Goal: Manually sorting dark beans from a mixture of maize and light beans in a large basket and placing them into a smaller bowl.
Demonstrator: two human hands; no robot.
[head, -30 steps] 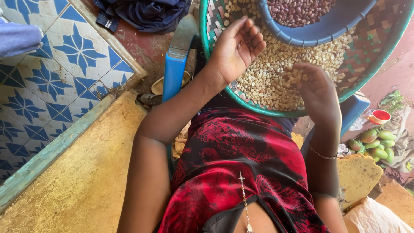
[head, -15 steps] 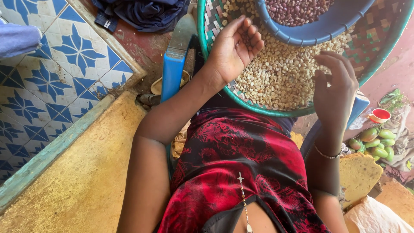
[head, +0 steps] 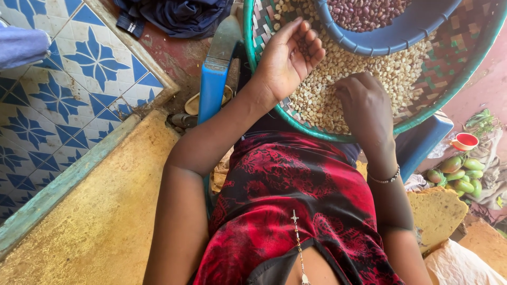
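Since half a second ago, my right hand (head: 364, 103) has dropped from a raised position down onto the pale shelled peanuts (head: 364, 74) in the round green-rimmed woven basket (head: 454, 58) on my lap, knuckles up, fingers curled into the heap. My left hand (head: 288, 58) is unchanged: palm up, loosely cupped on the basket's near-left rim. Reddish peanuts fill the blue plastic bowl (head: 391, 39) resting in the basket.

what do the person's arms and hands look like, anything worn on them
Both arms are bare, with no sleeves and no gloves. The right hand has a thin beaded bracelet at the wrist. The left hand and its wrist carry nothing visible.
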